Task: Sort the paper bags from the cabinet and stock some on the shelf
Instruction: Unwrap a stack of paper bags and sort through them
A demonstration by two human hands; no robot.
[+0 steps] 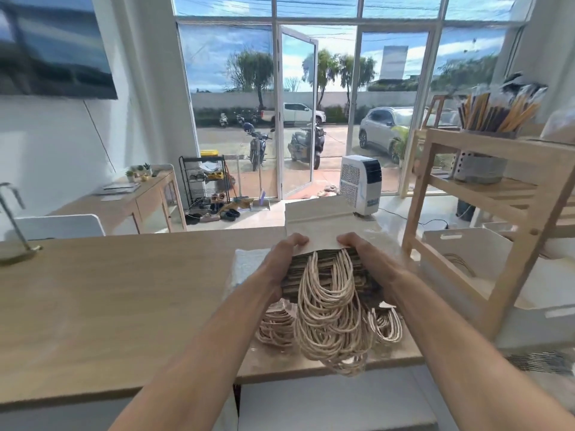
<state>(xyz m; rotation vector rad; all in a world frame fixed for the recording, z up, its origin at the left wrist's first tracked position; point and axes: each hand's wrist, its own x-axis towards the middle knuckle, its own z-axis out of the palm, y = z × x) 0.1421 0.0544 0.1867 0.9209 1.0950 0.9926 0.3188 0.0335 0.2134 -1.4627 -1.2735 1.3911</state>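
A thick stack of flat white paper bags point(320, 225) with twisted rope handles point(326, 309) is held above the wooden counter point(124, 290). My left hand point(280, 259) grips the stack's left side and my right hand point(370, 259) grips its right side, thumbs on the top bag. The handles hang toward me over the counter's front edge. More bags lie underneath, their handles showing at the lower left point(273, 328) and lower right point(389, 325). The wooden shelf point(485, 188) stands on the counter just to the right.
On the shelf sit a grey perforated holder of sticks and straws point(485, 144) and a white bin point(473, 247). A gold lamp base point(15, 253) stands at the counter's far left. Beyond are a side desk point(133, 200), a shoe rack point(205, 181), a white air cooler point(361, 185) and an open glass door point(298, 113).
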